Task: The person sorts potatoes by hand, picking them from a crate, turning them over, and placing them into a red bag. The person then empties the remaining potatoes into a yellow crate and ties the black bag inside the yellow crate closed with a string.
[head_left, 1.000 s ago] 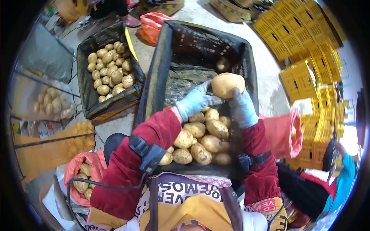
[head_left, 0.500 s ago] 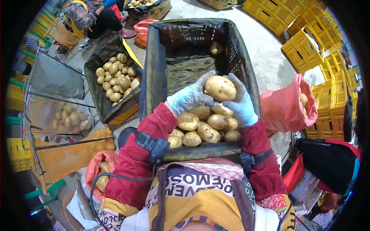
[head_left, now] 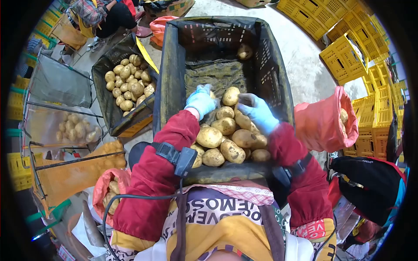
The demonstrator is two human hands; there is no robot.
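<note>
A dark-lined crate [head_left: 170,87] stands before me with several potatoes [head_left: 209,137] heaped at its near end. My left hand [head_left: 201,103], in a blue and grey glove, is closed round a potato [head_left: 212,94] that shows only in part past the fingers. My right hand [head_left: 257,114], gloved alike, has thumb and fingers apart and holds nothing. It hovers over the heap, just right of an upper potato [head_left: 230,96]. One more potato [head_left: 244,51] lies alone in the crate's far right corner.
Left of the crate stands a smaller lined crate [head_left: 101,71] of potatoes, beside framed mesh bags [head_left: 78,167]. A pink sack [head_left: 315,126] is at the right and another [head_left: 101,187] at lower left. Yellow crates [head_left: 344,58] are stacked at upper right. A person [head_left: 115,19] crouches at upper left.
The large potato held between both hands has left them. My hands have moved apart, the left one slightly left, and more potatoes show between them.
</note>
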